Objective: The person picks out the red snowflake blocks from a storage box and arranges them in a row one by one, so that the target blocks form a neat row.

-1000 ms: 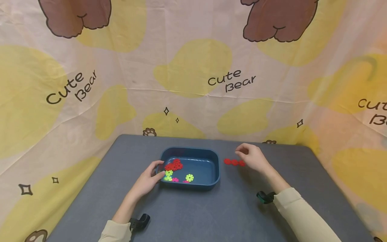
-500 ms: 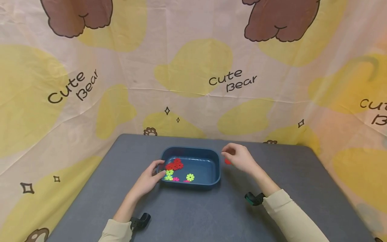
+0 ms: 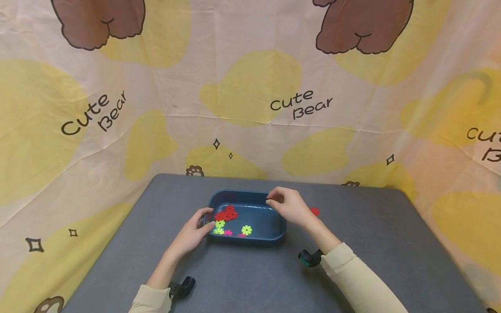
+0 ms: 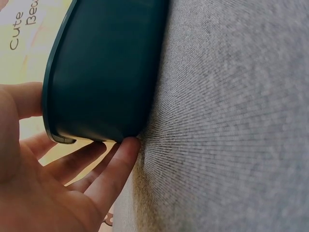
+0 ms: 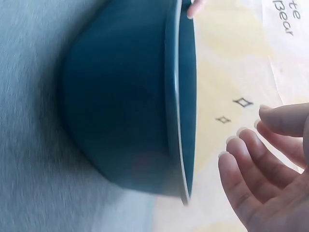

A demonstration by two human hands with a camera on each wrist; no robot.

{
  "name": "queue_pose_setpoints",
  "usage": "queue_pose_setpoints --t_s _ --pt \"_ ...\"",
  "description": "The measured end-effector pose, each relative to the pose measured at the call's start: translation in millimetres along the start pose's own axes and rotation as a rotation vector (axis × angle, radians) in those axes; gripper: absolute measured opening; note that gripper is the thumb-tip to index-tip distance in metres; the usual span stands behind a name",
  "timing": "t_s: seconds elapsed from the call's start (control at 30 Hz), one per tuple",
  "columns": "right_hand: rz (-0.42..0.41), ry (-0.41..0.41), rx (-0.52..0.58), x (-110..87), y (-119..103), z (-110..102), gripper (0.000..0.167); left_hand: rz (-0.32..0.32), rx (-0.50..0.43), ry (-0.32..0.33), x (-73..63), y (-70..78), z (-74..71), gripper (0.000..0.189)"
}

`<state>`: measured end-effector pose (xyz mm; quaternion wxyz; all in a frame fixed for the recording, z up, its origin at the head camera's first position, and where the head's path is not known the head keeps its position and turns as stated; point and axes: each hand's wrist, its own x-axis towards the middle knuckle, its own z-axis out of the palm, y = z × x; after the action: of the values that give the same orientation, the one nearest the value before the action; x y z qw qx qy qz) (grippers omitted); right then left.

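Observation:
A dark blue plastic bin (image 3: 250, 238) stands on the table, holding a clump of red snowflake discs (image 3: 226, 213), yellow snowflake discs (image 3: 219, 228) and a few pink ones. My left hand (image 3: 191, 232) grips the bin's left end; in the left wrist view, thumb and fingers lie round its rim and outer wall (image 4: 106, 67). Over the bin's right end hovers my right hand (image 3: 290, 206), fingers loosely bent, with nothing visible between the fingertips in the right wrist view. One red snowflake disc (image 3: 315, 211) shows on the table behind my right wrist; its neighbours are hidden by the hand.
The grey table (image 3: 242, 278) has its far edge close to a printed cloth backdrop (image 3: 250, 87). More cloth hangs at both sides. A black wrist camera (image 3: 182, 286) sits on the left wrist and another wrist camera (image 3: 310, 258) on the right.
My right hand has moved left from above the row of red discs on the table to over the bin's right end. My left hand and the bin have stayed in place.

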<state>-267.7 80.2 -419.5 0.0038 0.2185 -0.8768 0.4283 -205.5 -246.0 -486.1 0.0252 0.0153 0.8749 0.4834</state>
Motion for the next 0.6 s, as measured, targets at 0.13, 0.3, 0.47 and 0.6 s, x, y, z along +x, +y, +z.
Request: queue_pose_setpoints --t_s 0.13,0.3,0.47,0.6 --pt "-0.008 -0.005 0.011 3.4 -3 14 0.014 0.004 0.002 0.0 -0.5 0.2 0.5 0.051" --pt "-0.03 -0.035 0.008 11.0 -7 29 0.011 0.01 0.003 0.004 -0.5 -0.4 0.9 0.051" --pt "-0.056 -0.074 0.003 16.6 -9 42 0.01 0.005 0.007 -0.006 1.0 -0.8 1.5 0.051" --pt "-0.062 -0.09 -0.011 21.2 -9 52 0.008 0.002 0.008 -0.003 1.6 -0.6 1.9 0.051"
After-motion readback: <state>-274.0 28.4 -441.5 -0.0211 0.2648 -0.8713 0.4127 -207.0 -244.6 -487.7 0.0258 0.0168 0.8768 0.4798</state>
